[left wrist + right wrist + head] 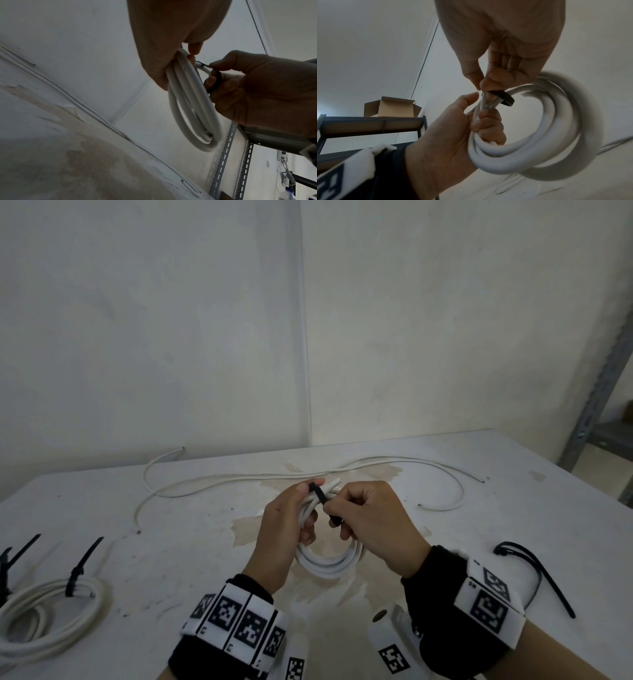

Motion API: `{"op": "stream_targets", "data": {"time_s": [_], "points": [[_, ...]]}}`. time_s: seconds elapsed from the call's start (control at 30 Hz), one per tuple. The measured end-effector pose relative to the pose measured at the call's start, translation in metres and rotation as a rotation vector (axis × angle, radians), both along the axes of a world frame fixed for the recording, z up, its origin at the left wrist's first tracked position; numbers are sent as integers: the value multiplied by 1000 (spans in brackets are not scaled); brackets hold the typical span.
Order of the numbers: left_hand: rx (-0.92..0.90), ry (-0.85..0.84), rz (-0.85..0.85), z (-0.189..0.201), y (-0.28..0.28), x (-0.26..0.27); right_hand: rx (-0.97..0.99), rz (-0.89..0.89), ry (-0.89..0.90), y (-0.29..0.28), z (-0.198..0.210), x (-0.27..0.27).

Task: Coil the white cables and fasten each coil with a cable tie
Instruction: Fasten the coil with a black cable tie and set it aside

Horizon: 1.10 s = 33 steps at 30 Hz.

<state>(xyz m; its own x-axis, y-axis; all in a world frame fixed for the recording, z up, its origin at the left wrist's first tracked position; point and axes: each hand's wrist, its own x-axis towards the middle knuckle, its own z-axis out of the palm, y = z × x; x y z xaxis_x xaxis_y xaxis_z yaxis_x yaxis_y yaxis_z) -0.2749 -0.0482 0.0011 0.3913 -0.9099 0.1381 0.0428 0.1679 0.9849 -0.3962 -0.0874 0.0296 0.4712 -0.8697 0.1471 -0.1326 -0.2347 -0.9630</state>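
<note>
Head looks down; wrists upward, close; share coil (329, 563).

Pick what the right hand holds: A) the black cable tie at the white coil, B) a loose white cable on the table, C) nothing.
A: the right hand pinches the black plastic cable tie against the coiled white cable gripped by the left hand.

table (513, 508): white top, scuffed, brown patches mid, set vs wall corner
tied coil (51, 611): on table, near-left of brown patch, black tie (77, 573) round it, tail up
2nd tie (17, 553): left edge, just beyond tied coil, partly cut off
loose cables (239, 477): uncoiled, far side of patch, run left-right, ends apart
spare ties (534, 570): right of patch, flat on top
</note>
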Motion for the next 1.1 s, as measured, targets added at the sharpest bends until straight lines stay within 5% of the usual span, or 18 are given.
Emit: {"op": "stream_targets", "data": {"time_s": [1.1], "points": [[-40, -84, 64, -4, -1, -1, -20, -86, 20, 0, 2, 10]]}}
